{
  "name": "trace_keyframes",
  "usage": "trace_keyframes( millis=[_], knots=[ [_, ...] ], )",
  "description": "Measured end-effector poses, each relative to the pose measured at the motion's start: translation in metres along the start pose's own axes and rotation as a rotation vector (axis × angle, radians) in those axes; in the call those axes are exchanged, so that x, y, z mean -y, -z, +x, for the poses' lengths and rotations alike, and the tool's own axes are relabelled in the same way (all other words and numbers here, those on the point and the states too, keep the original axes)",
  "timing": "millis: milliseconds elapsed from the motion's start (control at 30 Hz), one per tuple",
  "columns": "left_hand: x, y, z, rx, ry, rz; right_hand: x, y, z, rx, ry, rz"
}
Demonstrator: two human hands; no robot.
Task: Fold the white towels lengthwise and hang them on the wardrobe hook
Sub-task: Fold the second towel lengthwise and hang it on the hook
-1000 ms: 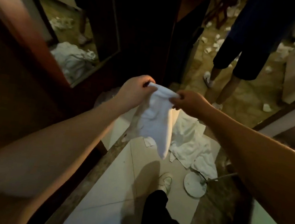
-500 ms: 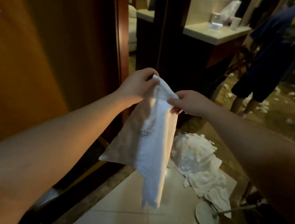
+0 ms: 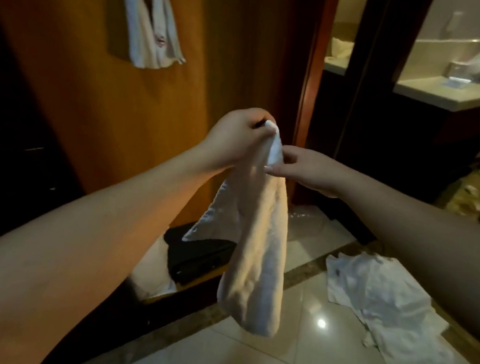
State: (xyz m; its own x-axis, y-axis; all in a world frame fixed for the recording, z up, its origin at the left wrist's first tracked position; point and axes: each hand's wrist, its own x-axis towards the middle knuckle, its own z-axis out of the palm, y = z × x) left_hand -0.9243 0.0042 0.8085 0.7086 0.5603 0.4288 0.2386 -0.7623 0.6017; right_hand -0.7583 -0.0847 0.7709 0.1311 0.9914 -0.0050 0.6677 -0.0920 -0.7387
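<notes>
A white towel (image 3: 258,249) hangs folded into a long narrow strip in front of me. My left hand (image 3: 237,139) is shut on its top end. My right hand (image 3: 306,168) rests its fingertips against the towel just below that grip, fingers loosely extended. On the orange wardrobe panel (image 3: 98,100) at the upper left, another white towel (image 3: 149,22) hangs; its hook is out of view above the frame. A pile of white towels (image 3: 391,313) lies on the tiled floor at the lower right.
The wardrobe's open lower compartment holds a dark case (image 3: 197,257) and a pale bundle (image 3: 153,273). A dark door frame (image 3: 361,76) stands to the right of the wardrobe. Beyond it is a counter (image 3: 452,95) with small items. Glossy floor tiles (image 3: 287,363) lie below.
The view has swung up and left, bringing the hanging towel into sight. My left hand has gathered the towel's top into one grip, and my right hand has loosened to fingertips.
</notes>
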Motion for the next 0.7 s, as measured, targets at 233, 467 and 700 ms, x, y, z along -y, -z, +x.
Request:
trace_keyframes(
  millis=[233,467,700],
  knots=[
    [0.013,0.086,-0.061,-0.091,0.051,0.066,0.091,-0.07,0.01,-0.079,0.108,0.036],
    [0.083,0.148,-0.139,0.18,0.335,-0.355,0.177,-0.127,0.006,-0.171,0.156,0.127],
    [0.141,0.188,-0.215,0.21,0.475,-0.078,0.225,-0.157,-0.002,-0.328,0.16,0.331]
  ],
)
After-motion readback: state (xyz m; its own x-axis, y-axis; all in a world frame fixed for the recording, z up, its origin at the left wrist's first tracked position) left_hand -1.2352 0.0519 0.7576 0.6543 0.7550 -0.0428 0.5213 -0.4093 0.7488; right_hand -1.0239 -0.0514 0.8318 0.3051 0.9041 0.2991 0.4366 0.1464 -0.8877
